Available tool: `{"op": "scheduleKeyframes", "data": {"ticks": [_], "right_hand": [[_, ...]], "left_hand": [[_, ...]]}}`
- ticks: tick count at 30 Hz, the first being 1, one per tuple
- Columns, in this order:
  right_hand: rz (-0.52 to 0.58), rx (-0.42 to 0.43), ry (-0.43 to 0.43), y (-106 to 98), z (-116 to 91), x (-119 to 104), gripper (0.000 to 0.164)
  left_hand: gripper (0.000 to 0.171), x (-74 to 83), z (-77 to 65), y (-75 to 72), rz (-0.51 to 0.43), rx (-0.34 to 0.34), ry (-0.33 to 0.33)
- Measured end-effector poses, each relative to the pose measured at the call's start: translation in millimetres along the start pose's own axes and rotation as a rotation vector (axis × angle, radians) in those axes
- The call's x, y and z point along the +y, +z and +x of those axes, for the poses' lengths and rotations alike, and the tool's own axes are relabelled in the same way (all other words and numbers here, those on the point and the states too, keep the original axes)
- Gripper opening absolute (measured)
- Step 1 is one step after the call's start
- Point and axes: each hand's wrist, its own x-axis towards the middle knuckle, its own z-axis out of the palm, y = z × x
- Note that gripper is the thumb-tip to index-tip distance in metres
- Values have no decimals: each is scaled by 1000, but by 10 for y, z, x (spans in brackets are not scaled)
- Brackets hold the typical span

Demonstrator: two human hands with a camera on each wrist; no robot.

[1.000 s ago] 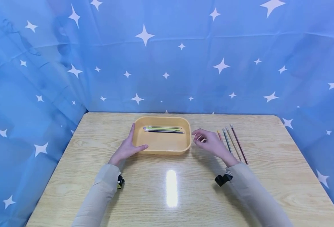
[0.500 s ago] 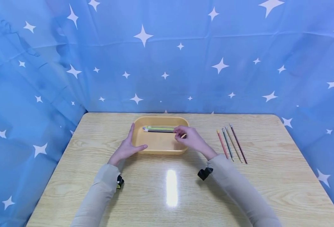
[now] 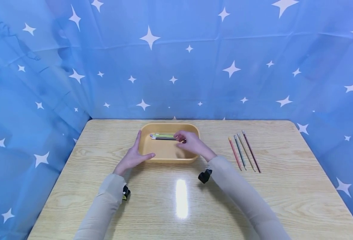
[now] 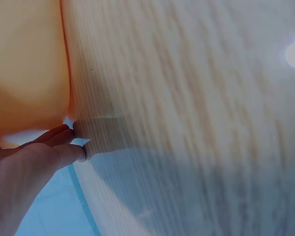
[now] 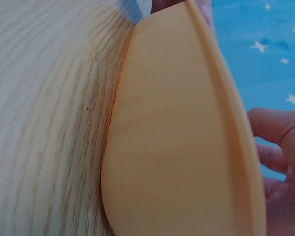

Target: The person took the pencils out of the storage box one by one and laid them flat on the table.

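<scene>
A shallow yellow-orange plastic tray [image 3: 164,155] stands near the back of the table. Several pencils [image 3: 162,136], one dark and one yellow-green among them, lie side by side in it. My left hand [image 3: 132,156] rests against the tray's left end, fingers straight along the side and thumb at the front rim. Over the tray's right half is my right hand [image 3: 191,142]; its loosely bent fingertips are right at the pencils' right ends, thumb apart from the fingers. In the right wrist view, the tray's wall [image 5: 172,123] hides part of that hand [image 5: 285,162].
To the tray's right, a red pencil [image 3: 234,153], a teal pencil [image 3: 240,152] and two more lie slanted, roughly parallel, on the wooden table [image 3: 149,200]. A blue star-patterned cloth [image 3: 194,66] hangs behind and beside the table.
My right hand has moved left, from beside the tray's right end to over the pencils in it. The red pencil it partly covered now shows fully. My left hand stays on the tray.
</scene>
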Motion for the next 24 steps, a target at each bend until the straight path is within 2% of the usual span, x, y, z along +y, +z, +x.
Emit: {"op": "scheduleKeyframes", "data": {"ticks": [6,19,24], "right_hand": [[-71,-58,50,83,132,25,42],[-104,-37,92,174,237,126,42],[-119,-43,109,173,248,125,48]], "left_hand": [[120,-14,-7,-2,-18,-1,-2],[120,0,-7,-10,-12,4,-3],[120,-9,-3,-18,-25,0,-4]]}}
